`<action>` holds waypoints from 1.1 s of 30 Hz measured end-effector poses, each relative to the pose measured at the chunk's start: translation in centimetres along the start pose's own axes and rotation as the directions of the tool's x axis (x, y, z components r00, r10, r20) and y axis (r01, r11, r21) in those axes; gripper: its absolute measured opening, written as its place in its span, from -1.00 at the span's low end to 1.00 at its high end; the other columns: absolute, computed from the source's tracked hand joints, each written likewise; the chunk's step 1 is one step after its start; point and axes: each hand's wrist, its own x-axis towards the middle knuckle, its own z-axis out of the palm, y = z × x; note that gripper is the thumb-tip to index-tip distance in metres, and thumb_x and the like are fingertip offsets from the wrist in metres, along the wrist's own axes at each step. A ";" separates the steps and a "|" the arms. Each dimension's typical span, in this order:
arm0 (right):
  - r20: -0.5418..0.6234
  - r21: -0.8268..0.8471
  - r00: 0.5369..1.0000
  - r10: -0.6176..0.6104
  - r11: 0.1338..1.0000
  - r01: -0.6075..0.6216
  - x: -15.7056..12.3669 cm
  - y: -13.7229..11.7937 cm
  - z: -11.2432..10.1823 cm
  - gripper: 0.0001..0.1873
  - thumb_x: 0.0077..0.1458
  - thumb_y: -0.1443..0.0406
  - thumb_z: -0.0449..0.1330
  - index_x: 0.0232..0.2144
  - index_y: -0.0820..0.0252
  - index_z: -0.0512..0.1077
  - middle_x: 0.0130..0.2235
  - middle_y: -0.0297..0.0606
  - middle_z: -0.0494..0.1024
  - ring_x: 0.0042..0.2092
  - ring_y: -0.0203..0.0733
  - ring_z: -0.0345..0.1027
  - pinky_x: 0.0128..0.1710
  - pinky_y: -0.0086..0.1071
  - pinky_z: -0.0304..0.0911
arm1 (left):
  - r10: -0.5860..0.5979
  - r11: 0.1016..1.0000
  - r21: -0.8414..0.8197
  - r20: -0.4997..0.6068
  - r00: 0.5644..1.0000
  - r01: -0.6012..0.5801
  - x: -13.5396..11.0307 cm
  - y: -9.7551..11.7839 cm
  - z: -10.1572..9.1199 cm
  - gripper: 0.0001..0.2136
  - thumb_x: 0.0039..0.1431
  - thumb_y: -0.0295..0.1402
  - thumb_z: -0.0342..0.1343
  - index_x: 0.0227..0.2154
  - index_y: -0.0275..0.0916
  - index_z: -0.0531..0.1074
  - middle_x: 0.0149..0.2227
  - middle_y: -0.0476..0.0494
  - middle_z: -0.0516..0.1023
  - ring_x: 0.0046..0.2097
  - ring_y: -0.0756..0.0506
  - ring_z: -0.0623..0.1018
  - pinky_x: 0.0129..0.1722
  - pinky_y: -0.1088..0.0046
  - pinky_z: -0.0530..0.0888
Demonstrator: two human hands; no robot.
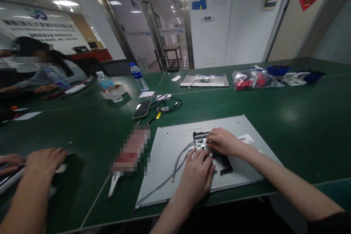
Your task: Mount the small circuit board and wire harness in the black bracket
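Note:
A flat light-grey display panel (164, 161) lies on the table before me, its metal back up. Near its middle sits a black plastic bracket (226, 165) with small metallic parts. My left hand (199, 170) comes from the near side, its bent fingers closed on the bracket's near left part. From the right, my right hand (223, 142) bends over the bracket's far part, fingertips closed on it. Both hands hide much of the bracket, and what lies under the fingertips is hidden. A grey cable (177, 164) runs from the bracket to the panel's near left corner.
Left of the panel lies a pixelated reddish item (131, 150). Beyond are a phone (142, 109), black cables (175, 108), two water bottles (139, 76), another panel (216, 80) and bagged red items (252, 80). Another person's hand (45, 161) is at the left; one more person sits farther back.

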 end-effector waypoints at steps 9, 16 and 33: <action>0.013 -0.012 1.000 -0.013 1.000 0.013 0.0 0.1 0.1 -0.95 0.17 0.38 0.21 -0.30 0.21 0.49 -0.27 -0.22 0.54 -0.16 -0.15 0.37 -0.12 -0.29 0.21 | -0.010 1.000 -0.007 0.011 1.000 0.010 -0.1 0.0 0.1 -0.87 0.27 -0.41 -0.01 -0.18 -0.20 0.40 -0.02 -0.17 0.43 0.05 -0.19 0.38 0.21 0.04 0.17; 0.028 0.032 1.000 -0.010 0.999 0.009 0.2 0.0 0.2 -0.92 0.17 0.41 0.20 -0.36 0.21 0.50 -0.29 -0.24 0.55 -0.20 -0.18 0.37 -0.14 -0.33 0.21 | -0.007 1.000 -0.016 0.011 1.000 0.008 -0.1 0.0 0.1 -0.88 0.27 -0.41 -0.01 -0.19 -0.20 0.40 -0.04 -0.15 0.43 0.04 -0.18 0.38 0.22 0.06 0.16; 0.019 0.013 1.000 -0.007 1.000 0.007 0.2 0.1 0.3 -0.95 0.13 0.42 0.22 -0.37 0.22 0.45 -0.33 -0.26 0.53 -0.24 -0.18 0.35 -0.19 -0.34 0.18 | -0.055 0.998 -0.034 -0.028 0.998 0.054 -0.1 -0.2 0.1 -0.82 0.21 -0.45 0.04 -0.13 -0.19 0.35 -0.05 -0.13 0.45 0.05 -0.18 0.39 0.22 0.09 0.16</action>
